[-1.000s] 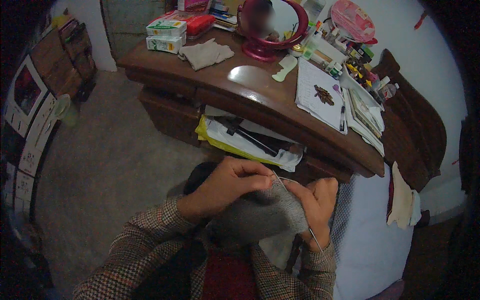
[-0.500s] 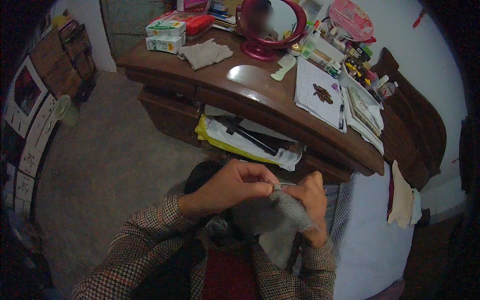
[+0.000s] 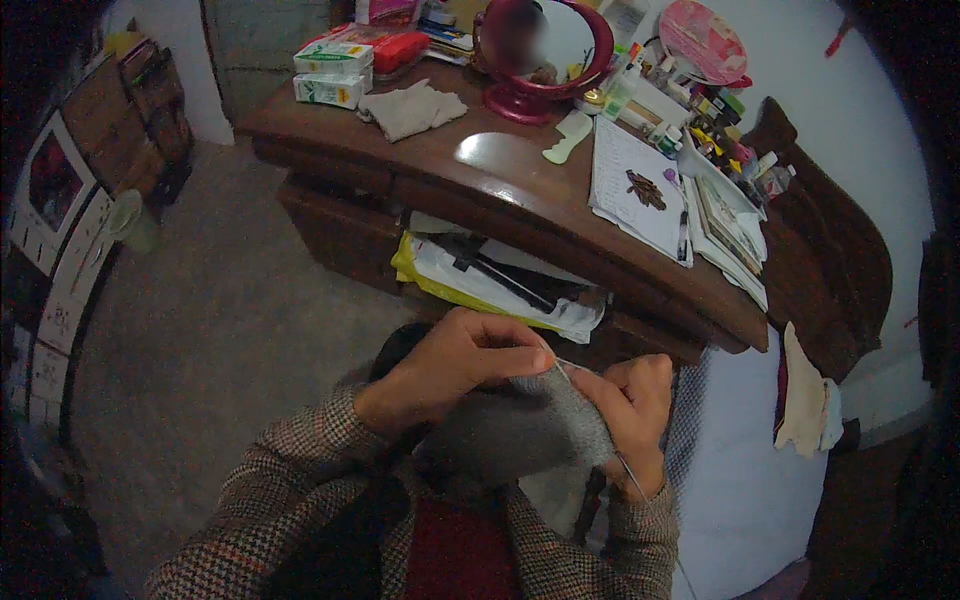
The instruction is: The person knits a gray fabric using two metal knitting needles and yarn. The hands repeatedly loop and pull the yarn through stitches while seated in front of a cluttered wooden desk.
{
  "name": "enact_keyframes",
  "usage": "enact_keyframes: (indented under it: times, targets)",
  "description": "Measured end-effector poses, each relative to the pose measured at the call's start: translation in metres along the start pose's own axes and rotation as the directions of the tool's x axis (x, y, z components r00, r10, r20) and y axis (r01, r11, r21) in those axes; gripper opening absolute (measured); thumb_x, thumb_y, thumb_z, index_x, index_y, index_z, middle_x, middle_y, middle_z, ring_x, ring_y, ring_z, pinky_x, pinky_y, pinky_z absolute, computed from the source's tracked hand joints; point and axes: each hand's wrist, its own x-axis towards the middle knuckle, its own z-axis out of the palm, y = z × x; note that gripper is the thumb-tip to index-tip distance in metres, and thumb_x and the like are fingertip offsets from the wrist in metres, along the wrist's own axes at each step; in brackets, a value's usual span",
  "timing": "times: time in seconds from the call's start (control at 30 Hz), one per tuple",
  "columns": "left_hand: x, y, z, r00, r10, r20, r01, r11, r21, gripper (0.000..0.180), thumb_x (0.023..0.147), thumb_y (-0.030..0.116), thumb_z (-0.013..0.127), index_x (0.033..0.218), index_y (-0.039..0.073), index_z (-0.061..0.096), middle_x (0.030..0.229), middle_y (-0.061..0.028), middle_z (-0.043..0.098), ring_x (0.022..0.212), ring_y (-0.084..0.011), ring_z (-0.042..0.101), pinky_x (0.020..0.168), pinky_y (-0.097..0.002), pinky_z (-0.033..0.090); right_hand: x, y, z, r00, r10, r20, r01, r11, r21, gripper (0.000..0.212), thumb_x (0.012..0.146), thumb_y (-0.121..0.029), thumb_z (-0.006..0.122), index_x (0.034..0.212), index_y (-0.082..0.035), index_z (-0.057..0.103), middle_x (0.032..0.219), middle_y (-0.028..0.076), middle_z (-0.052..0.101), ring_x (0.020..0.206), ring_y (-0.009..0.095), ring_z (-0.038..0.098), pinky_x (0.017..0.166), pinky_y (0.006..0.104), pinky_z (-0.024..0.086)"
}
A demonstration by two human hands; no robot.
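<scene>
Head view is showing the knit (image 3: 530, 430) hanging over the lap, between the two hands. Both are grasping: the left hand (image 3: 455, 365) is pinching the knit's top edge, and the right hand (image 3: 637, 400) is holding that edge with a needle (image 3: 630, 476), whose shaft is poking out past the wrist. Half a second ago the knit was bunching up; now it is spreading wider and lower, the right hand is sitting farther out, and the shaft is showing clearly again. That is nearly matching a second ago, so the work is probably going on as one small repeated motion. Beyond, a bag (image 3: 575, 320) is lying under the desk (image 3: 400, 165), while a cloth (image 3: 412, 108) and a mirror (image 3: 570, 40) are resting on top, unchanged.
</scene>
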Motion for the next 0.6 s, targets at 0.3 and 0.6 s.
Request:
enact_keyframes:
  times: [0.3, 0.6]
  targets:
    - [0.001, -0.005, -0.005, 0.998, 0.039, 0.046, -0.037, 0.998, -0.048, 0.017, 0.088, 0.017, 0.067, 0.097, 0.003, 0.067, 0.088, 0.0006, 0.065, 0.077, -0.0048, 0.057, 0.069, -0.0202, 0.045, -0.015, 0.011, 0.013, 1.000, -0.010, -0.026, 0.012, 0.998, 0.062, 0.033, 0.065, -0.012, 0.070, 0.098, -0.011, 0.070, 0.075, 0.003, 0.053, 0.070, 0.023, 0.048, 0.061, 0.0358, 0.034]
    - [-0.001, 0.000, 0.009, 0.999, 0.037, 0.039, -0.041, 0.995, 0.096, 0.014, 0.088, 0.016, 0.066, 0.094, 0.003, 0.066, 0.089, 0.0005, 0.065, 0.084, -0.0051, 0.058, 0.078, -0.0226, 0.047, 0.011, 0.003, 0.029, 0.989, 0.137, -0.047, -0.113, 0.932, 0.344, 0.029, 0.067, -0.013, 0.069, 0.095, -0.006, 0.063, 0.085, 0.010, 0.053, 0.080, 0.029, 0.050, 0.063, 0.0377, 0.036]
